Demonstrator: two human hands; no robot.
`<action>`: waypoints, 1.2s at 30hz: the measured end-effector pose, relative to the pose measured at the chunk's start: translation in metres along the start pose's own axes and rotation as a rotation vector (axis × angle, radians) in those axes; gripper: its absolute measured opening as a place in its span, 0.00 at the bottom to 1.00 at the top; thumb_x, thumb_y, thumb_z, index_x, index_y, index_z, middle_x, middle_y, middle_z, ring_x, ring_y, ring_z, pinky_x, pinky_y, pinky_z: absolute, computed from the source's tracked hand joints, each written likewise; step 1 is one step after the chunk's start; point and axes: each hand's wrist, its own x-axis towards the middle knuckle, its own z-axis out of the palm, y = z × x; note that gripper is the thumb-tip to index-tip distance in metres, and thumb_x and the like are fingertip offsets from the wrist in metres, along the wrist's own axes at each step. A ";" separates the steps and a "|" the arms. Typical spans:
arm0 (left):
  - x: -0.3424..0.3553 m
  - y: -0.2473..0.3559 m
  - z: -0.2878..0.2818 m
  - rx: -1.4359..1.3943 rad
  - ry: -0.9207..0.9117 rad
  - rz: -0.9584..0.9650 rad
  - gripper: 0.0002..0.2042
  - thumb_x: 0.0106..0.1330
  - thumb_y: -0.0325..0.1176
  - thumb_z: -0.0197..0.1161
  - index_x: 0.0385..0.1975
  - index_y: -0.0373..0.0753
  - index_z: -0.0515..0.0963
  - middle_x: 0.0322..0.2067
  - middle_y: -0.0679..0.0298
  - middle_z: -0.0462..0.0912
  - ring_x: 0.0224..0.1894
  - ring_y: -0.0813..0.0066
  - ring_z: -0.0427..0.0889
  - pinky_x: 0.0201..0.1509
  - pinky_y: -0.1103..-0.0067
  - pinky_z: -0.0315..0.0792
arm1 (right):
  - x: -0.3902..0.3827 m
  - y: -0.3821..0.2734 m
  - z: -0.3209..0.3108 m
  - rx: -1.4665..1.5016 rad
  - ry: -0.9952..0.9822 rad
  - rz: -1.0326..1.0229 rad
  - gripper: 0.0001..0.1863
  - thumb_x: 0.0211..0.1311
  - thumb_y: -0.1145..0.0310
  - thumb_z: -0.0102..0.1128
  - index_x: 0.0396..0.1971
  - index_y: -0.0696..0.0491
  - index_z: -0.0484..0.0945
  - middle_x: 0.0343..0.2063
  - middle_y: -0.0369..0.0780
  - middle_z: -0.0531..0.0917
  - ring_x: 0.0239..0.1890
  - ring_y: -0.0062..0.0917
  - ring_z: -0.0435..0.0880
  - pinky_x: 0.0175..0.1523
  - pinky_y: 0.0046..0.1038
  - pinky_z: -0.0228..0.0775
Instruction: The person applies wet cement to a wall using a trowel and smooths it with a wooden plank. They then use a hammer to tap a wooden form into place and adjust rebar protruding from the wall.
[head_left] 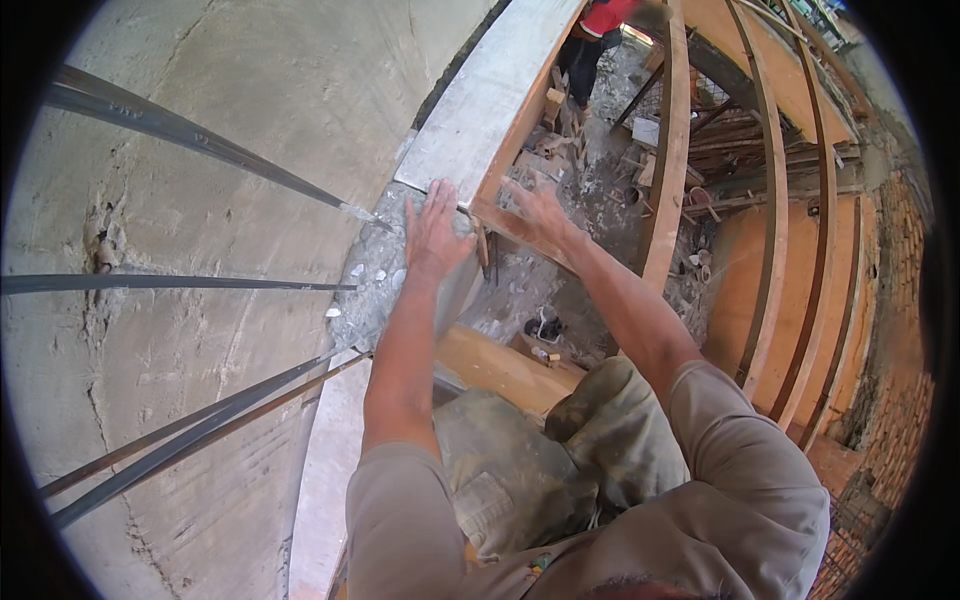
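A pale whitish panel with an orange-brown wooden edge (487, 105) runs away from me along the concrete wall. My left hand (436, 240) lies at its near end, fingers stretched out over the corner and palm above rough grey mortar (372, 268). To the right, my right hand (543, 215) is over a narrow wooden strip (515, 230) that extends from the panel's corner. Its fingers are apart and point toward the panel; whether they press on the strip is hard to make out. Neither hand shows a tool in it.
Dark metal bars (200, 135) stick out of the concrete wall (290, 90) on the left. Long timber beams (667, 150) cross on the right. Far below, rubble and wood scraps cover the ground (625, 190). A person in red (605, 18) stands at the top. Another whitish panel (325, 470) lies beside my left arm.
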 end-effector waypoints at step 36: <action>-0.005 -0.014 0.008 -0.096 0.070 0.031 0.41 0.55 0.43 0.67 0.70 0.40 0.60 0.74 0.65 0.54 0.76 0.71 0.48 0.77 0.51 0.35 | 0.073 -0.037 0.074 0.895 0.188 0.549 0.50 0.58 0.51 0.69 0.64 0.74 0.54 0.53 0.62 0.75 0.53 0.41 0.80 0.53 0.32 0.76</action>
